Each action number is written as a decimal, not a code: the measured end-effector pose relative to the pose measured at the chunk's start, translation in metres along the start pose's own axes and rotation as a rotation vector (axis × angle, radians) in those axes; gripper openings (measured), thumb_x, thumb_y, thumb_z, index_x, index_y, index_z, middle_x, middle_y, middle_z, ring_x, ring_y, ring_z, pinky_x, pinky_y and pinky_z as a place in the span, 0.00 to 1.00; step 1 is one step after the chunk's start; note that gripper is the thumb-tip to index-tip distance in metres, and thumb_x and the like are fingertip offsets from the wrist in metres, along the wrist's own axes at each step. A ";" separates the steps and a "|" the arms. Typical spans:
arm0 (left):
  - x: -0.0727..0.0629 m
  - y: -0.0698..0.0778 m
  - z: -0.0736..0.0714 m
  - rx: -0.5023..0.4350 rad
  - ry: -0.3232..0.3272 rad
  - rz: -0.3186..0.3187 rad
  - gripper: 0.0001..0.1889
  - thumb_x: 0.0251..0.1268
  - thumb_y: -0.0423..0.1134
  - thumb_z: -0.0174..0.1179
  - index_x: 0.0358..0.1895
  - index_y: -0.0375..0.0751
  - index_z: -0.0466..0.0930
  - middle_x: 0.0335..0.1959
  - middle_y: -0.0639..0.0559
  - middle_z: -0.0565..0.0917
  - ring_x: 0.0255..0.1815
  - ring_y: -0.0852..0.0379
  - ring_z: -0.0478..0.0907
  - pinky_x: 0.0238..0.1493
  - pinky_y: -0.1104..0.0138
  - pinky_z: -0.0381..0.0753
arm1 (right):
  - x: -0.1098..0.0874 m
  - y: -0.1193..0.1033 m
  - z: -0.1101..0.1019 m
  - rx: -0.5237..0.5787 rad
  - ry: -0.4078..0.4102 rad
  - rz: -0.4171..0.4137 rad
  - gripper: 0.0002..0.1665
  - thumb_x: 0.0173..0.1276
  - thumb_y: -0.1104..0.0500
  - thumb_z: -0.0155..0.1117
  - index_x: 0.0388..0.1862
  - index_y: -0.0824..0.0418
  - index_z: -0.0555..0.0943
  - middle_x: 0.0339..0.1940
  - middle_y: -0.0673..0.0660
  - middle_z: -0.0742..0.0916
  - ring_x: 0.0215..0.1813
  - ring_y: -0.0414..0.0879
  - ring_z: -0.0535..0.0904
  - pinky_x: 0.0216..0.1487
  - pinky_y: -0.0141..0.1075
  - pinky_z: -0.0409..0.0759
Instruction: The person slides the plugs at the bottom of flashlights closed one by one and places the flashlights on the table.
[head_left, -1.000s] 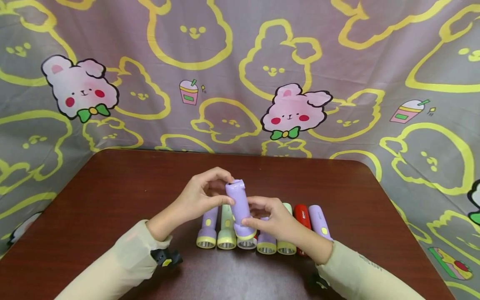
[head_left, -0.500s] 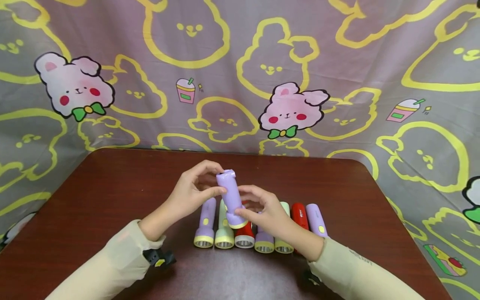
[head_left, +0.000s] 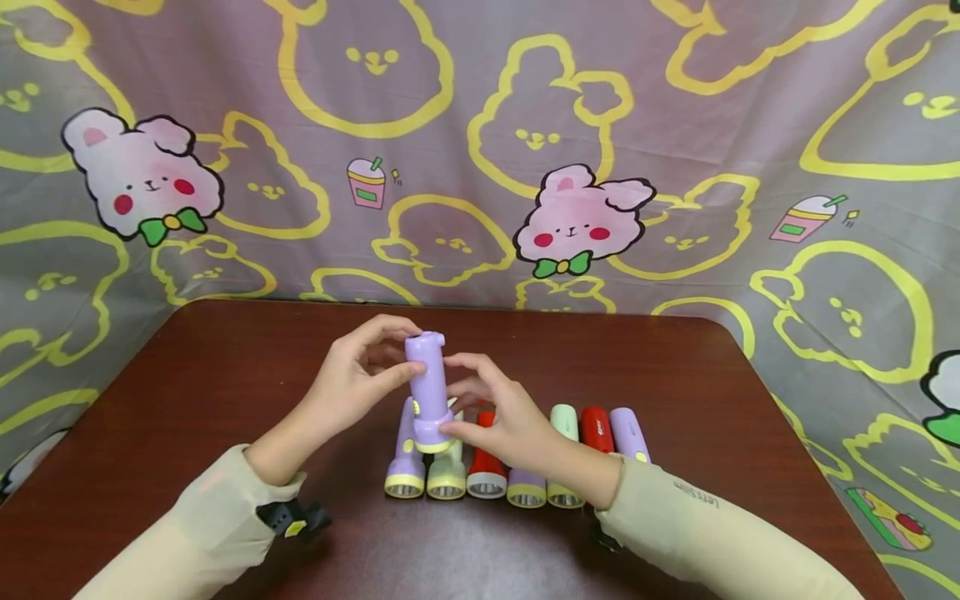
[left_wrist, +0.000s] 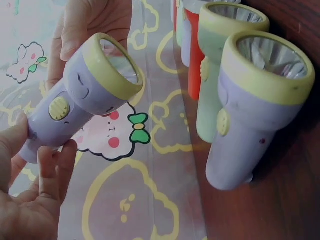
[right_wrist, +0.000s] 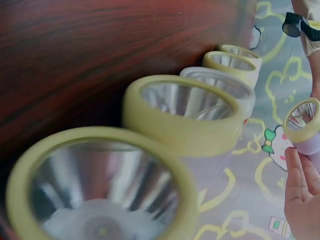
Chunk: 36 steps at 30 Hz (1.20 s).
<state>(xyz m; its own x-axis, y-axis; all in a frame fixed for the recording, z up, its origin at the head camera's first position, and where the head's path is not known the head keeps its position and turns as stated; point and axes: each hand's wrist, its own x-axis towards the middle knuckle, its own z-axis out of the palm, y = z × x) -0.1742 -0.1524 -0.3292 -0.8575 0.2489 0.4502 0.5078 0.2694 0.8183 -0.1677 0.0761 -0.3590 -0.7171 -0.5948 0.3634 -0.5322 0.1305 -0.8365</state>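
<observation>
Both hands hold a purple flashlight (head_left: 430, 383) above the table, its yellow-rimmed lamp end down. My left hand (head_left: 356, 375) pinches the upper tail end between thumb and fingers. Lower down, the thumb and fingers of my right hand (head_left: 513, 421) grip it near the lamp head. In the left wrist view the held flashlight's yellow switch (left_wrist: 59, 108) shows. Below and behind stands a row of flashlights lying on the table: a purple one (head_left: 405, 467), a green one (head_left: 447, 473) and a red one (head_left: 487, 467) nearest the held one.
Farther right in the row lie another purple flashlight (head_left: 527, 487), a green one (head_left: 564, 421), a red one (head_left: 597, 429) and a purple one (head_left: 628, 429), partly behind the right arm. The brown table (head_left: 240, 375) meets a patterned curtain (head_left: 450, 100) at its back.
Both hands have carried the purple flashlight left and slightly up. It has turned, so its yellow switch now shows at its left side. The row on the table has stayed in place.
</observation>
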 end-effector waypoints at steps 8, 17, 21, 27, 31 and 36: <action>-0.002 -0.002 -0.014 0.101 0.021 -0.019 0.17 0.59 0.27 0.69 0.51 0.37 0.80 0.43 0.41 0.85 0.34 0.61 0.83 0.34 0.70 0.83 | 0.016 0.000 0.011 0.043 -0.056 0.092 0.38 0.62 0.64 0.72 0.68 0.55 0.64 0.47 0.59 0.89 0.43 0.45 0.87 0.44 0.36 0.85; -0.005 -0.002 -0.028 0.221 0.051 -0.051 0.16 0.59 0.31 0.70 0.50 0.40 0.81 0.41 0.42 0.87 0.31 0.61 0.81 0.31 0.70 0.80 | 0.033 -0.002 0.020 0.033 -0.096 0.095 0.46 0.62 0.64 0.73 0.72 0.53 0.57 0.44 0.59 0.89 0.41 0.41 0.85 0.46 0.32 0.84; -0.007 0.000 -0.031 0.268 0.062 -0.063 0.15 0.59 0.32 0.71 0.50 0.41 0.82 0.39 0.44 0.87 0.32 0.60 0.81 0.31 0.70 0.80 | 0.039 -0.002 0.025 0.023 -0.103 0.082 0.47 0.61 0.65 0.73 0.72 0.56 0.56 0.43 0.59 0.89 0.40 0.41 0.86 0.44 0.30 0.84; -0.009 -0.003 -0.036 0.325 0.063 -0.096 0.15 0.59 0.35 0.71 0.49 0.42 0.82 0.37 0.44 0.87 0.31 0.59 0.81 0.31 0.70 0.78 | 0.049 -0.003 0.035 0.030 -0.108 0.090 0.53 0.60 0.66 0.73 0.76 0.54 0.51 0.40 0.61 0.88 0.41 0.44 0.87 0.45 0.28 0.83; -0.011 -0.006 -0.037 0.340 0.056 -0.125 0.14 0.60 0.35 0.70 0.49 0.42 0.82 0.38 0.42 0.87 0.30 0.57 0.80 0.30 0.69 0.78 | 0.054 -0.001 0.040 0.048 -0.102 0.110 0.53 0.61 0.67 0.73 0.77 0.54 0.51 0.37 0.62 0.88 0.40 0.42 0.86 0.44 0.28 0.84; -0.012 -0.010 -0.035 0.357 0.058 -0.160 0.15 0.60 0.36 0.70 0.50 0.42 0.82 0.38 0.41 0.87 0.28 0.56 0.78 0.27 0.68 0.76 | 0.057 0.002 0.044 0.066 -0.091 0.118 0.53 0.60 0.66 0.74 0.76 0.54 0.53 0.34 0.63 0.88 0.35 0.40 0.85 0.41 0.28 0.84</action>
<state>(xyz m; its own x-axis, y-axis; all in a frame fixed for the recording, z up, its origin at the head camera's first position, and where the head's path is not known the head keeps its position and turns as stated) -0.1717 -0.1908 -0.3298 -0.9263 0.1271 0.3546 0.3549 0.6100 0.7085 -0.1899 0.0079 -0.3583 -0.7275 -0.6481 0.2253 -0.4139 0.1525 -0.8975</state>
